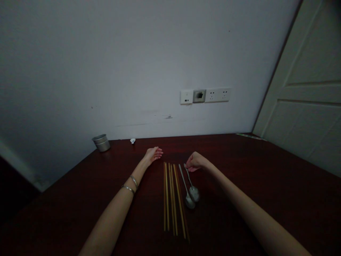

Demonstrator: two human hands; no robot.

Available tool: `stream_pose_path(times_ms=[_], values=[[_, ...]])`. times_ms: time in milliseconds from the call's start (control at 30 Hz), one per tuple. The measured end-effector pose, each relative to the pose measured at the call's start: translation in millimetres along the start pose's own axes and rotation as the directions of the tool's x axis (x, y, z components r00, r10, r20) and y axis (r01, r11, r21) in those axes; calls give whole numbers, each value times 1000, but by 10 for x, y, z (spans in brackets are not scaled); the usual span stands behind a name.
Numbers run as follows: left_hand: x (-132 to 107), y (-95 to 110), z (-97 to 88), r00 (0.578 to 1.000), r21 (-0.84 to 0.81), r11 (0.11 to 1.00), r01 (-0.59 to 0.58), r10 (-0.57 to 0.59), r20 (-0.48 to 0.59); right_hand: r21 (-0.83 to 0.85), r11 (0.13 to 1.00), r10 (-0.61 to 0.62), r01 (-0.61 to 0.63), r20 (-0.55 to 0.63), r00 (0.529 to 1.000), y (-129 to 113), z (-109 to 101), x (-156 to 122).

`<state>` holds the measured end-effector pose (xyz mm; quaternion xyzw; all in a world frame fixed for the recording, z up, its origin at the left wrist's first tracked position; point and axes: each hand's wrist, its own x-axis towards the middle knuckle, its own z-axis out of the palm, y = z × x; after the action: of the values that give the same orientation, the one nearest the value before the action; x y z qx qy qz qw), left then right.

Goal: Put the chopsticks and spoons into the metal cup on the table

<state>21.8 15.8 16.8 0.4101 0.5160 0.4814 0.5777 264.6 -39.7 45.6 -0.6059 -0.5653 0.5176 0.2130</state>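
Dark surface (266,185) carries everything. Chopsticks (172,199) lie parallel, grouped as a set. Spoons (190,202) just right of them, bowls toward person. Right hand (195,161) pinched shut on spoon handle tips, likely aligning them. Left hand (153,154) flat, fingers apart, resting empty. Metal cup (101,143) well apart, by wall.

Dim rm. Plain white wall (133,53) w/ socket strip (205,96); dark reddish wooden table (266,170) against it; cream panelled door (306,99) at rt.
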Motion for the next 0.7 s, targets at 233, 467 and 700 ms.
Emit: stream_pose_path(times_ms=[233, 467, 700], values=[[27, -27, -21, 1000, 9, 1000, -3, 3, 16, -50, 998, 30, -30, 0, 1000, -6, 18, 5], [-3, -20, -18, 999, 2, 1000, -26, 26, 26, -38, 999, 23, -21, 41, 999, 67, -10, 79], [-10, -13, 4, 1000, 20, 1000, 8, -8, 1, 22, 984, -170, 175, -138, 976, 174, -119, 224]])
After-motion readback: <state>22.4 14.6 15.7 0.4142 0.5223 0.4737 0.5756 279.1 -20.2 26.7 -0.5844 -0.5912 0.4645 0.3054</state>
